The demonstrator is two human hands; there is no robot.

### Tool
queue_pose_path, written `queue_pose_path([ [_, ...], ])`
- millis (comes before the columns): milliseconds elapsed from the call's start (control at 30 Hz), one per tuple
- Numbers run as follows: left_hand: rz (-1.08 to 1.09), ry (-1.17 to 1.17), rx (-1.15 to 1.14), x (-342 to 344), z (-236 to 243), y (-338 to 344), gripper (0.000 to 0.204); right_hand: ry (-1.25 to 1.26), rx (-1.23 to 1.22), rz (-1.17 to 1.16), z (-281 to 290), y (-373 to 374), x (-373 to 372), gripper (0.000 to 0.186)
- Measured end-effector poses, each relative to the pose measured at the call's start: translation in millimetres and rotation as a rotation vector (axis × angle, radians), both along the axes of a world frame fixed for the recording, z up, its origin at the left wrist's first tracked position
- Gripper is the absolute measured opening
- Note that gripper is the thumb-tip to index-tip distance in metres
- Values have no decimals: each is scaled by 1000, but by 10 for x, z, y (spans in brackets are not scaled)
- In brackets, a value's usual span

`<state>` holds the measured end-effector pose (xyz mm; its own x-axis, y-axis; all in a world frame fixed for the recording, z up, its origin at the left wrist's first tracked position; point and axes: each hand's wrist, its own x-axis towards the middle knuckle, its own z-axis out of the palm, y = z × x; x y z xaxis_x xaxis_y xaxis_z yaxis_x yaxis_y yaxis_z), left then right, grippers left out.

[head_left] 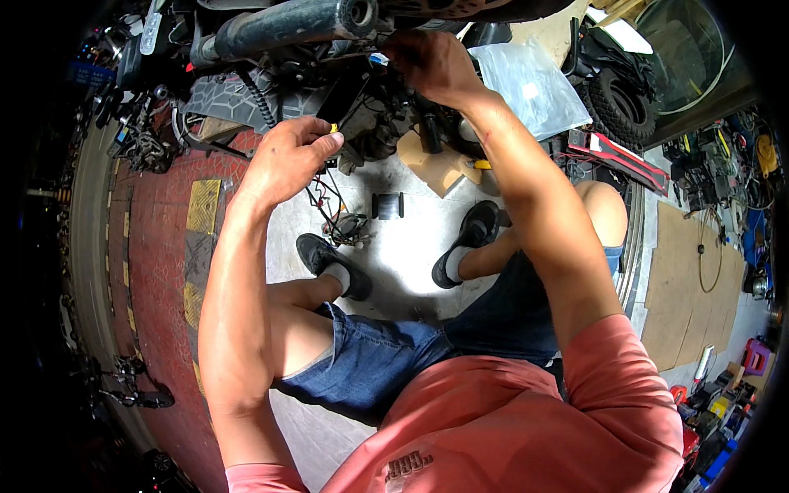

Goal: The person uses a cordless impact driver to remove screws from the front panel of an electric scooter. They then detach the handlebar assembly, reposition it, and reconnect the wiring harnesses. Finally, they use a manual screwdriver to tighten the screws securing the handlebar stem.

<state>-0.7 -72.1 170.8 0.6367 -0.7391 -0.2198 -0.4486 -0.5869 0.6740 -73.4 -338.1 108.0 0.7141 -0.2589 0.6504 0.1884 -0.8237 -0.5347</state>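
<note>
Just below a thick dark tube [288, 31] of a vehicle, my left hand [294, 156] is closed, with thumb and index finger pinched on a small yellow piece [334, 129]. Whether the piece belongs to a longer tool is hidden. My right hand [436, 70] reaches up beside the open end of the tube, its fingers curled in deep shadow among dark parts. What they hold, if anything, does not show. A coiled spring [256, 100] hangs left of centre. Loose wires [326, 201] dangle below my left hand.
Between my feet lies a small black part [388, 205]; a cardboard piece [440, 164] is farther ahead. To the right are a clear plastic bag [530, 86], a tyre [620, 107] and a red-and-black long case [620, 160]. Red paving [152, 271] runs along the left.
</note>
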Motion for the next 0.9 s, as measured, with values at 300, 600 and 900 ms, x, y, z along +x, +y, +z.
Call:
queue_pose_path([
  [300, 0, -5, -17, 4, -39, -16, 46, 33, -140, 24, -19, -223, 105, 17],
  [600, 0, 3, -19, 1, -31, 1, 47, 189, -71, -10, 200, 235, -216, 16],
  [900, -16, -67, -48, -33, -25, -1, 44, 253, -170, -53, 112, 288, -135, 20],
])
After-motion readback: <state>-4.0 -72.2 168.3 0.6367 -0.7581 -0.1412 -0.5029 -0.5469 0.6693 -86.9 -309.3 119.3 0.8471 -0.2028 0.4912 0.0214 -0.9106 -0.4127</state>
